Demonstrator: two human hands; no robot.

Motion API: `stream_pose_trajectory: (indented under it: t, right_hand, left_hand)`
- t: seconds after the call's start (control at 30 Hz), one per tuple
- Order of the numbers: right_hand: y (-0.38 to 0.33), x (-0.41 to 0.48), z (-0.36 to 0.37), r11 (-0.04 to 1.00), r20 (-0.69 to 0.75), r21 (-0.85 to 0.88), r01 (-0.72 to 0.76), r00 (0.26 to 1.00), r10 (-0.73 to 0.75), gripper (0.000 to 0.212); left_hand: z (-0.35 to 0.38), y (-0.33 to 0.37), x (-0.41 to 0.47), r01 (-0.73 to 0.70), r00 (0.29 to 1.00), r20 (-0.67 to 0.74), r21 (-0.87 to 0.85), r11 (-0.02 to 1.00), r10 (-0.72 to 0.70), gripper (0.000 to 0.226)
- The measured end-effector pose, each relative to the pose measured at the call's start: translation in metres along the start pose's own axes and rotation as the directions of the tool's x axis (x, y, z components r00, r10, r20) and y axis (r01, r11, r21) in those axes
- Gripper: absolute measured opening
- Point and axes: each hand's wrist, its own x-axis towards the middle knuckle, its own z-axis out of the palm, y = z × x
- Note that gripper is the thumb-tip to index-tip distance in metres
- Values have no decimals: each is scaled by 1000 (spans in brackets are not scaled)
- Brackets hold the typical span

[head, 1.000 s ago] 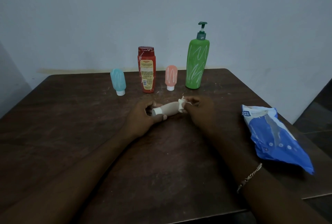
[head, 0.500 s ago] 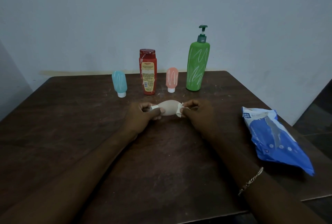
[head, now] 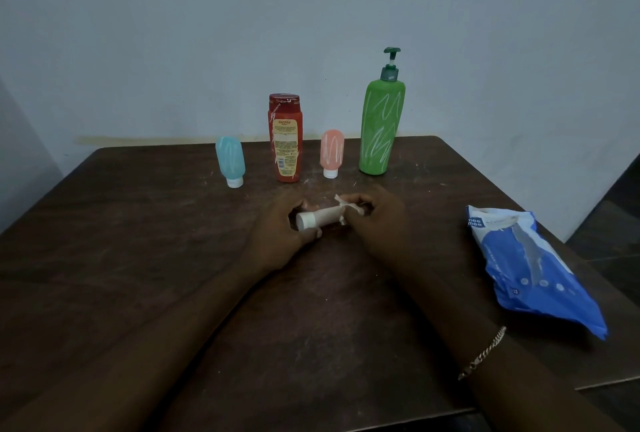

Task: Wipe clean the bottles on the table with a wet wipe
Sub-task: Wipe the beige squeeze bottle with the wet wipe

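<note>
Pack (head: 530, 269), wall (head: 311, 33), floor (head: 616, 224), bracelet (head: 483, 352).
The blue-and-white pack lies flat; the pale wall stands well behind it, dark floor to its right, the chain bracelet near its lower left.

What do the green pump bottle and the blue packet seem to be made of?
Green pump bottle: probably opaque plastic, matt, judging by its even colour and moulded pump. Blue wipes packet: seemingly thin plastic film, slightly glossy, since it creases and sags.

White zigzags mark the green pump bottle (head: 381, 127) and pink tube (head: 331, 151). The red bottle (head: 284, 113) has a yellow label (head: 286, 151); the three-o'clock pack (head: 530, 269) is blue.
</note>
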Motion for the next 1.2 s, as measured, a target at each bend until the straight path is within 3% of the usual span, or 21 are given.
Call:
stream_pose_trajectory:
  t: [0.13, 0.37, 0.7, 0.83, 0.93, 1.13, 1.2]
  right_hand:
    - [-9, -5, -1, 971, 75, -62, 233, 971, -228, 24]
    - [10, 7, -13, 999, -11, -25, -28, 1000, 28, 16]
    - [-3, 1, -10, 983, 100, -171, 65, 994, -49, 13]
    - [1, -1, -11, 994, 76, -107, -29, 996, 37, 28]
    - [3, 0, -12, 983, 71, -154, -102, 991, 113, 29]
    - [-4, -1, -8, 980, 35, -169, -103, 993, 110, 24]
    - [-10, -2, -4, 972, 88, -232, -47, 994, 69, 25]
  left_hand:
    - [-1, 5, -3, -125, 992, -6, 115, 985, 127, 40]
    - [4, 0, 2, -100, 995, -15, 67, 993, 101, 46]
    - [0, 1, 1, 8, 1000, 4, -75, 997, -8, 36]
    - [2, 0, 4, 56, 998, 27, -55, 997, -54, 51]
    - [5, -2, 6, 117, 992, 40, 5, 993, -117, 70]
    - [7, -3, 7, 141, 989, 49, 34, 989, -143, 60]
    - [9, -3, 7, 142, 989, 40, 43, 989, -144, 61]
